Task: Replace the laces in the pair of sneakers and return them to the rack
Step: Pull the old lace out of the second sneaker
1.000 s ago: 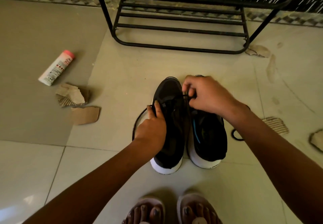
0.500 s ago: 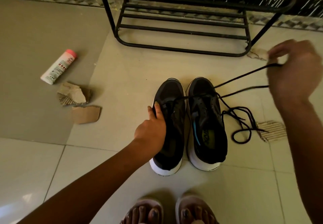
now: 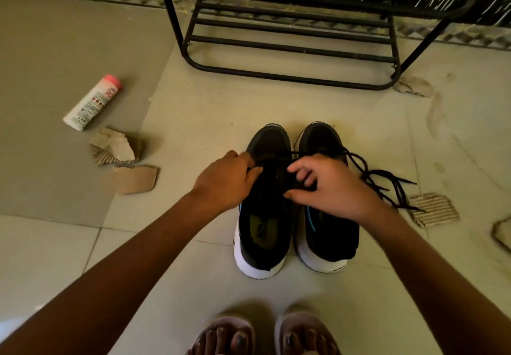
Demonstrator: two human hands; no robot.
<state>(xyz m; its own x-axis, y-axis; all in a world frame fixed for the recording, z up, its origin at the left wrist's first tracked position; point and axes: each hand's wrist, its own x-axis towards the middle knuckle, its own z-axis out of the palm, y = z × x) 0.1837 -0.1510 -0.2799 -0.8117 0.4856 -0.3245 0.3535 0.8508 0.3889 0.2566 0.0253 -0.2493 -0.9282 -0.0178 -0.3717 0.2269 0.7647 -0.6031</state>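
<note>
Two black sneakers with white soles stand side by side on the floor, toes toward the rack: the left sneaker (image 3: 262,224) and the right sneaker (image 3: 329,238). My left hand (image 3: 225,181) grips the left sneaker's upper at its eyelet row, fingers curled over the edge. My right hand (image 3: 330,187) hovers over the gap between the two sneakers with its fingers spread and slightly blurred, and nothing shows in its grasp. A long black lace (image 3: 387,183) runs from the eyelets and lies in loose loops on the floor right of the right sneaker.
The black metal shoe rack (image 3: 290,75) stands just beyond the sneakers. A white bottle with a pink cap (image 3: 92,102) and torn cardboard pieces (image 3: 132,179) lie at the left. More cardboard (image 3: 434,209) lies at the right. My sandalled feet (image 3: 262,335) are at the bottom.
My right hand, which had pulled the lace out far to the right, has let it fall and come back over the sneakers. My left hand has shifted up to the eyelets.
</note>
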